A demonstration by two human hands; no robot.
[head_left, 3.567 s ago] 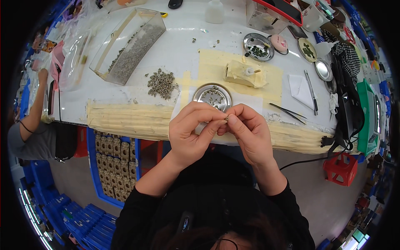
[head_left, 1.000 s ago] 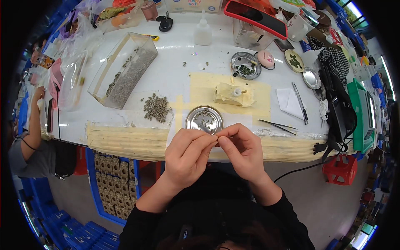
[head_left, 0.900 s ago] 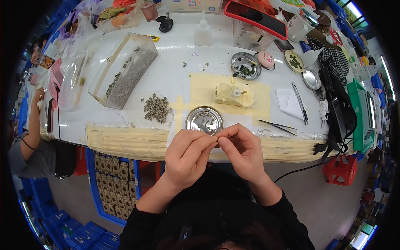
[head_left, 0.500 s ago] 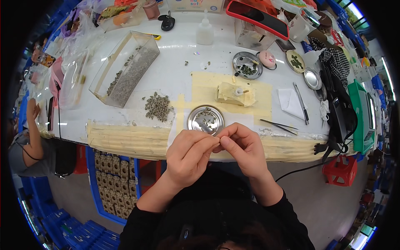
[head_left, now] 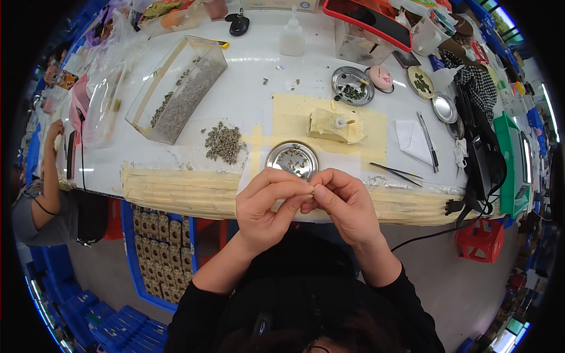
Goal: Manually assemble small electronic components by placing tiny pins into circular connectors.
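Just in front of the table's near edge, my left hand (head_left: 263, 207) and my right hand (head_left: 351, 207) meet fingertip to fingertip. Both are closed in a pinch around one tiny pale piece (head_left: 312, 192), too small to name and mostly covered by the fingers. Right behind the fingers stands a round metal dish (head_left: 268, 165) with several small grey-green pieces in it. Left of the dish, a heap of similar small pieces (head_left: 224, 143) lies on the table. Tweezers (head_left: 395, 173) rest to the right of my right hand.
A clear box (head_left: 203, 88) of grey granules lies at the left. A tape-wrapped block (head_left: 335, 127), squeeze bottle (head_left: 291, 40), dish of dark bits (head_left: 352, 88) and pen-like tool (head_left: 428, 141) are farther back. Below hangs a blue crate (head_left: 136, 259); a co-worker's arm (head_left: 52, 165) is far left.
My fingertips have shifted slightly, and the tiny piece between them shows a little more. The co-worker's hand at the far left has moved up. The whole view has shifted slightly.
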